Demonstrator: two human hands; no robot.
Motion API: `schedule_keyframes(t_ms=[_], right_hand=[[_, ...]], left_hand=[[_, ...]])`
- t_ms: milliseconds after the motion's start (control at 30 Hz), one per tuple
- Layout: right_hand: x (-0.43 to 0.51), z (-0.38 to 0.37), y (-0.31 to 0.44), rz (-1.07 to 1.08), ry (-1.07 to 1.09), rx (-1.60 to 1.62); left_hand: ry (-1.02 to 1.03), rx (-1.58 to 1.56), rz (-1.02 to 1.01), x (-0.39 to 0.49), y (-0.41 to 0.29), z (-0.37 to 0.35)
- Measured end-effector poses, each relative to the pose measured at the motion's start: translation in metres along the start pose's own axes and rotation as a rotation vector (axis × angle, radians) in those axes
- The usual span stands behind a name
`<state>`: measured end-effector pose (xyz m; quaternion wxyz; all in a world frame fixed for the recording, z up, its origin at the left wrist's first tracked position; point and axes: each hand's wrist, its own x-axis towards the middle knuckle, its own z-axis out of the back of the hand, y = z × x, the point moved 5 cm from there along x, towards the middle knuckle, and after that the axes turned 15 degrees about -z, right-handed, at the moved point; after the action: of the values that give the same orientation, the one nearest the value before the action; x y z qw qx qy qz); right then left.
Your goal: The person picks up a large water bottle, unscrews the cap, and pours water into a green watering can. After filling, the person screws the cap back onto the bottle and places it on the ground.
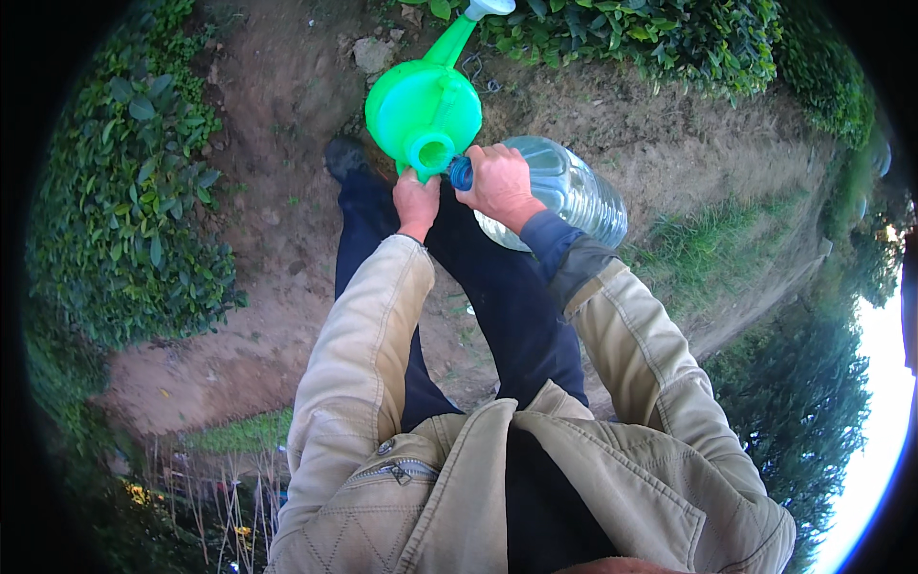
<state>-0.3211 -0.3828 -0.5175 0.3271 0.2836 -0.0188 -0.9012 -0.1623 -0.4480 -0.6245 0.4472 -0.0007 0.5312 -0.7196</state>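
Note:
My left hand [417,204] grips the lower end of a bright green plastic watering can [409,100], just below its round filling opening. The can's spout points away from me and ends in a pale sprinkler rose [490,7]. My right hand [500,181] is closed around the neck of a large clear plastic water bottle [574,186], which is tilted on its side. Its blue threaded mouth [461,173] is beside the can's opening. A little water seems to show at the gap between them. How much water is in either one I cannot tell.
Bare soil [287,287] lies under my feet, with my dark shoe [347,157] at the left. Leafy shrubs [136,208] grow on the left, and a hedge [645,36] stands ahead. A stone [373,54] lies beyond the can. Grass [710,244] grows at the right.

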Motion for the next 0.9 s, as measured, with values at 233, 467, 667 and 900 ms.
schedule_keyframes(t_ms=[233, 467, 667, 900], right_hand=[[-0.001, 0.004, 0.002, 0.010, -0.001, 0.010], [0.000, 0.005, 0.001, 0.019, 0.007, 0.014], [0.000, 0.004, 0.001, 0.023, 0.005, 0.012], [0.001, 0.002, 0.002, 0.015, 0.018, 0.010]], left_hand=[[-0.006, 0.021, -0.061, 0.000, 0.000, 0.003], [-0.027, 0.046, -0.078, 0.003, 0.001, 0.004], [-0.027, 0.001, -0.065, 0.001, 0.005, 0.003], [-0.043, -0.008, -0.034, 0.001, 0.011, 0.001]])
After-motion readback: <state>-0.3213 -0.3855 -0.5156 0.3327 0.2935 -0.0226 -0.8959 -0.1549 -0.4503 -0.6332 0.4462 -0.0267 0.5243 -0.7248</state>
